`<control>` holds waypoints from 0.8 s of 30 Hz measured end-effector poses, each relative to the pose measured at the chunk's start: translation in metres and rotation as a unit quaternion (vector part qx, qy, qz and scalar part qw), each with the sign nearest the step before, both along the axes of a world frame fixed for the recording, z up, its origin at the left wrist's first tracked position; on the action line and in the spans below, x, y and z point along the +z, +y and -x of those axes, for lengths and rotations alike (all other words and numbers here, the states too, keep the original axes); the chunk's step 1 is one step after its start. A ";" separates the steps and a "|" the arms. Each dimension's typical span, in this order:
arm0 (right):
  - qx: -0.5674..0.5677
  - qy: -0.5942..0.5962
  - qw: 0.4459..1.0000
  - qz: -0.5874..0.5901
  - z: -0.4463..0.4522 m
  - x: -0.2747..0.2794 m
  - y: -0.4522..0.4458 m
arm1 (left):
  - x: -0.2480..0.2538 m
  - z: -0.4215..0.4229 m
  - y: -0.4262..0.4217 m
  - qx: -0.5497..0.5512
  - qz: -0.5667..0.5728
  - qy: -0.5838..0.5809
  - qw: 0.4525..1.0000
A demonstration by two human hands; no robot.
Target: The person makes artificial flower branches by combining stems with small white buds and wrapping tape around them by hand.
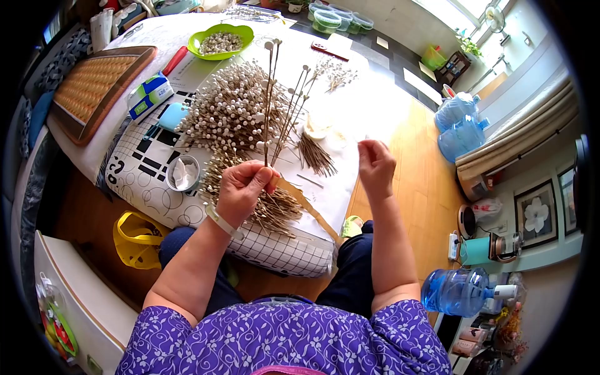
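Nearest, the left hand pinches slim, brown, bead-tipped stems upright between thumb and fingers, above the table. A flat, slightly wavy tan strip slants down from beside that grip; whether it is held there is unclear. The right hand stands apart, its thumb and fingertips pressed together; I cannot tell whether they hold anything thin. The step in hand looks like gathering and binding stems, and wrapping would call for a steady left pinch and light tension. Just beyond lie a smooth, round white tub and a dense, twiggy heap of stems with matte, pale round heads. Farthest, a glossy lime-green bowl holds small, pearly beads.
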State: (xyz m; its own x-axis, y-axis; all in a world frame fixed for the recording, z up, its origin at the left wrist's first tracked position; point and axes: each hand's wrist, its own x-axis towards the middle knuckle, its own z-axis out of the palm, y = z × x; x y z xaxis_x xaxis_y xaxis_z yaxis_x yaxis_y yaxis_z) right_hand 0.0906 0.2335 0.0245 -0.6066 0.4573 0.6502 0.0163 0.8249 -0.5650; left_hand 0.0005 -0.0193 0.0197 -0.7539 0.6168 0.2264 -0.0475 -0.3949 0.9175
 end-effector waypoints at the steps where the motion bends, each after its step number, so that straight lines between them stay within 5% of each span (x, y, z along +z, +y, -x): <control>1: -0.048 -0.031 0.998 -0.014 0.003 -0.009 0.018 | 0.000 0.000 0.000 -0.008 0.000 0.008 1.000; 5: -0.116 -0.216 0.966 -0.085 0.025 -0.040 0.045 | 0.002 -0.002 0.000 -0.010 0.023 0.010 1.000; 10: -0.121 -0.302 0.942 -0.084 0.053 -0.044 0.041 | 0.002 -0.003 -0.004 -0.026 0.009 0.012 1.000; 15: -0.115 -0.155 0.965 -0.176 0.042 -0.028 0.025 | 0.001 0.001 -0.005 -0.070 -0.025 -0.020 0.997; 16: 0.017 -0.099 0.994 0.052 0.040 -0.022 0.014 | 0.000 0.000 -0.005 -0.076 -0.035 -0.037 0.996; 17: 0.146 -0.036 0.949 0.277 0.037 -0.014 0.001 | 0.001 0.000 -0.005 -0.076 -0.040 -0.037 0.996; 22: 0.426 -0.108 0.737 0.514 0.016 0.039 -0.074 | -0.001 -0.006 -0.007 -0.138 -0.001 -0.046 0.989; 24: 0.418 -0.094 0.733 0.528 0.016 0.036 -0.073 | 0.000 -0.007 -0.008 -0.151 0.003 -0.042 0.988</control>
